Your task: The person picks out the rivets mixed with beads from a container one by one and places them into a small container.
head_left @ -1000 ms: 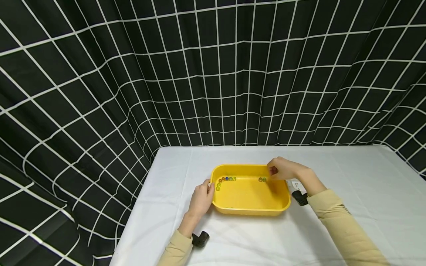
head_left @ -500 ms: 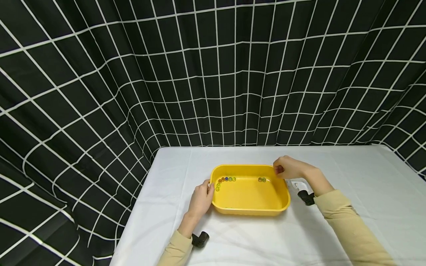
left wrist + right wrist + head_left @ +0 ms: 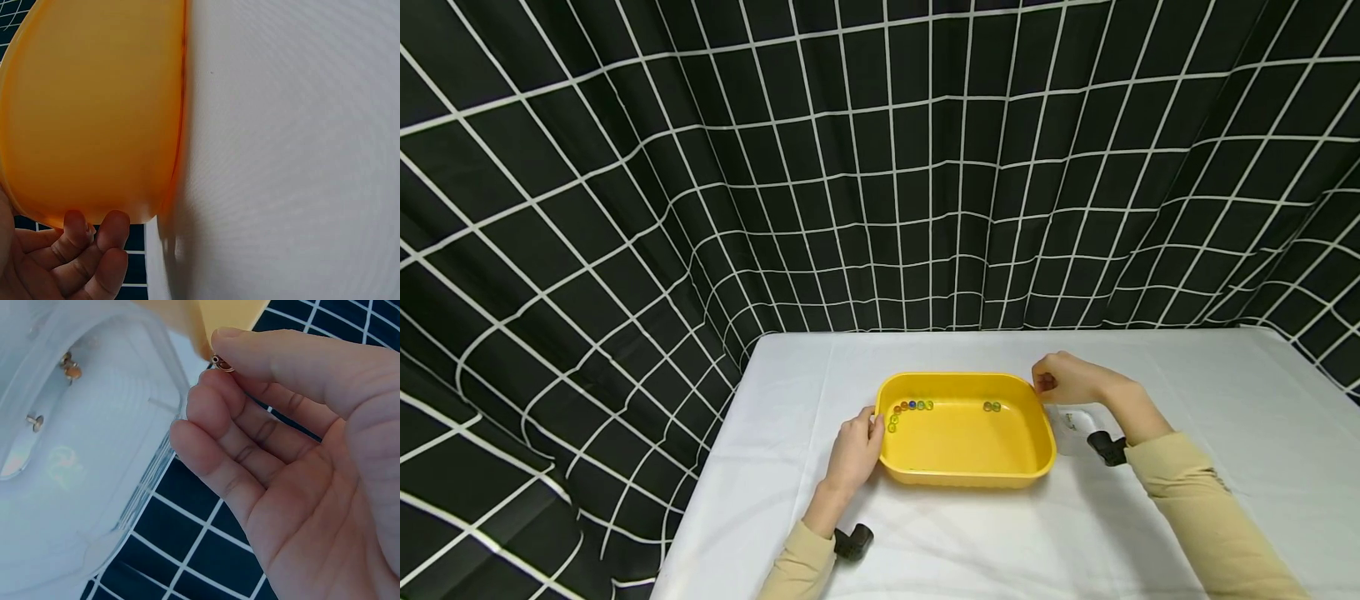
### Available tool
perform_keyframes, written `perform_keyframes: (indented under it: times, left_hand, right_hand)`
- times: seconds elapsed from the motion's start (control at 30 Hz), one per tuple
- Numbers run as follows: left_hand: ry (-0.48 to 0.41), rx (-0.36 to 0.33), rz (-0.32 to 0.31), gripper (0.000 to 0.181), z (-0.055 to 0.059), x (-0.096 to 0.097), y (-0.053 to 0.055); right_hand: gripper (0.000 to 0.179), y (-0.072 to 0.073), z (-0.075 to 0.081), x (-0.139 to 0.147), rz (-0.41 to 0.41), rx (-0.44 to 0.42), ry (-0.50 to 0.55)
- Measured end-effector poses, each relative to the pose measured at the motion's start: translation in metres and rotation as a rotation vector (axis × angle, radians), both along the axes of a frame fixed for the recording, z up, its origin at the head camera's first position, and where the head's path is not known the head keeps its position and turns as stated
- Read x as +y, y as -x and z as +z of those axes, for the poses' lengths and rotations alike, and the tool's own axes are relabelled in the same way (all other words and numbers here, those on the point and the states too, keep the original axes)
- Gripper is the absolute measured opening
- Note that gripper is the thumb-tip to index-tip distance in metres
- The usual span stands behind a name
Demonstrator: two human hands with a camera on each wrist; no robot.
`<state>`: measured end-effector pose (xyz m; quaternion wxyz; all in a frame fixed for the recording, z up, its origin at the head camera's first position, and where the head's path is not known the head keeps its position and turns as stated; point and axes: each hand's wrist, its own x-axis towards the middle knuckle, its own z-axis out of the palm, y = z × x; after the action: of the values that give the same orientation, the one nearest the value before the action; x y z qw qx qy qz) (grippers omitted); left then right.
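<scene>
A yellow tub [image 3: 966,479] stands on the white table, with several glass marbles [image 3: 912,405] along its back left corner and two more marbles [image 3: 992,407] near the back right. My left hand [image 3: 853,450] grips the tub's left rim, thumb over the edge and fingers outside. Between thumb and forefinger, my right hand [image 3: 1071,379] pinches a small gold ring-like metal piece [image 3: 223,363]. That hand is just beyond the tub's right rim, by a clear plastic container [image 3: 94,462]. In the container lie a few small gold metal pieces [image 3: 35,422].
White cloth covers the table [image 3: 1225,467]. A black curtain with white grid lines [image 3: 925,167] hangs behind and at both sides. Black wrist cameras [image 3: 853,542] sit on both wrists, the right one close to the clear container.
My right hand has moved from above the tub's back right corner outward to the right, past its rim. More of the clear container shows. My left hand keeps its place.
</scene>
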<state>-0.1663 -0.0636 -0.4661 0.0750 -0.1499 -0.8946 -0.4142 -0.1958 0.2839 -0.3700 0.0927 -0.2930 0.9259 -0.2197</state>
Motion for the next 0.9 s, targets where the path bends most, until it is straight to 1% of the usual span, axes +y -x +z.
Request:
perform_keyframes:
  times: [0.27,0.5,0.73,0.9]
  left_hand:
    - [0.001,0.002,0.002,0.033,0.000,0.000,0.001]
    - [0.001,0.006,-0.003,0.034,-0.001,0.000,0.001]
    - [0.001,0.007,-0.008,0.034,-0.001,-0.001,0.000]
    - [-0.001,0.013,-0.012,0.035,-0.002,-0.001,0.000]
  right_hand:
    - [0.018,-0.002,0.001,0.007,-0.025,-0.027,-0.019]
    - [0.016,-0.006,0.002,0.012,-0.052,-0.047,-0.030]
    - [0.016,-0.009,0.001,0.017,-0.059,-0.043,-0.026]
    - [0.016,-0.011,0.000,0.020,-0.064,-0.056,-0.032]
